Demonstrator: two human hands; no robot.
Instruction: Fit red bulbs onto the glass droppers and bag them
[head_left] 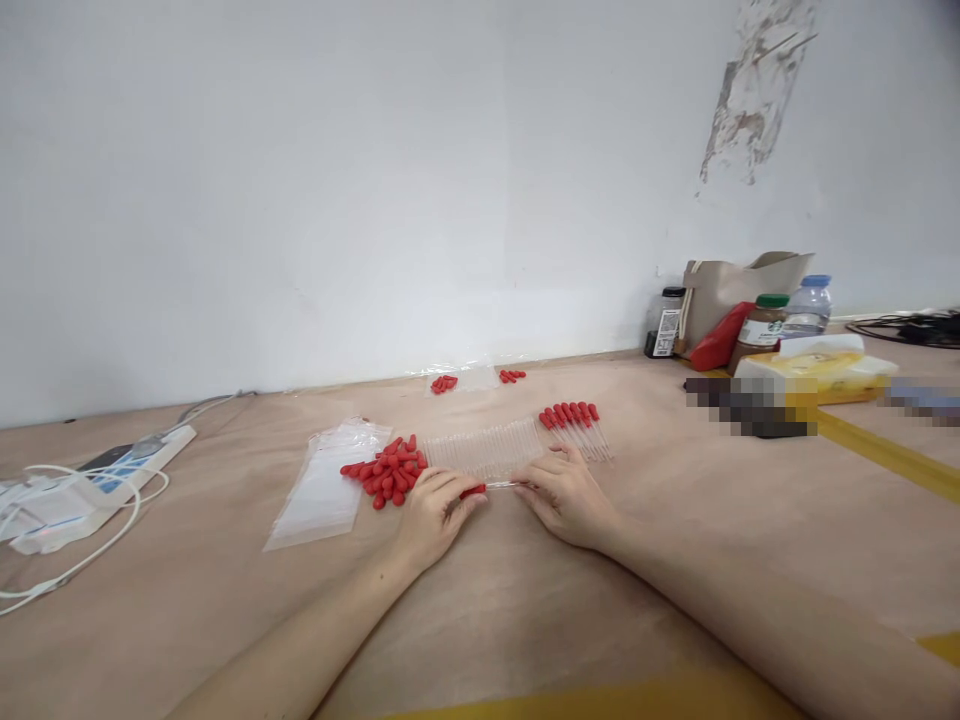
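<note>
My left hand point(435, 515) is closed on a red rubber dropper bulb point(474, 491). My right hand point(566, 498) pinches a clear thin dropper tube point(500, 485), whose left end meets the bulb's mouth; how deep it sits inside I cannot tell. Just beyond both hands lies a row of clear tubes point(484, 447). Beside my left hand is a heap of loose red bulbs point(390, 470), partly resting by a stack of clear plastic bags point(322, 490). Several droppers with red bulbs fitted point(574, 415) lie side by side past my right hand.
Along the wall lie clear bags with red bulbs point(444, 384). A white power strip point(105, 490) with cables is at left. At right stand a dark bottle point(663, 325), a beige bag point(724, 290), a green-lidded jar point(759, 330), a water bottle point(810, 305) and a tissue pack point(817, 370).
</note>
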